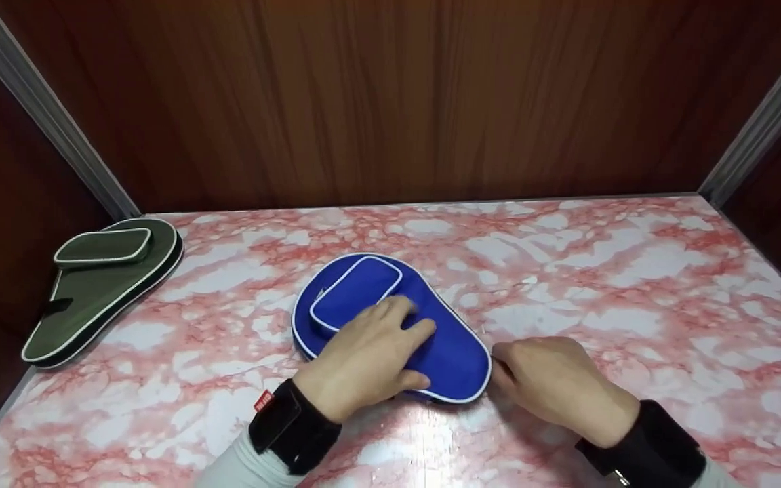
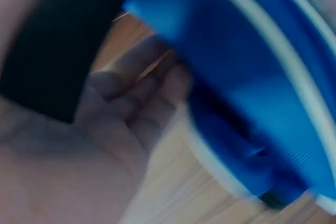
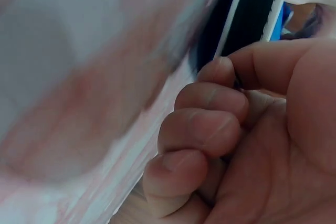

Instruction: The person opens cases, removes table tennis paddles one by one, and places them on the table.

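Note:
A blue paddle-shaped table tennis bat case [image 1: 455,362] with white piping and a small front pocket [image 1: 356,291] lies on the table, its narrow end toward the right hand. Across its middle rests the left hand [image 1: 370,352], fingers spread and loosely bent; the left wrist view shows the blue fabric [image 2: 252,72] blurred beside the fingers. At the narrow end, the right hand [image 1: 553,373] has its fingers curled, thumb against forefinger. In the right wrist view they pinch a small dark zipper pull [image 3: 237,81], mostly hidden, beside the case's black zipper side [image 3: 252,11].
An olive-green case [image 1: 102,285] of the same shape, with white piping, lies at the table's left edge against the wall. Brown wood-grain panels [image 1: 417,102] enclose the back and sides of the red-and-white marbled table [image 1: 601,285].

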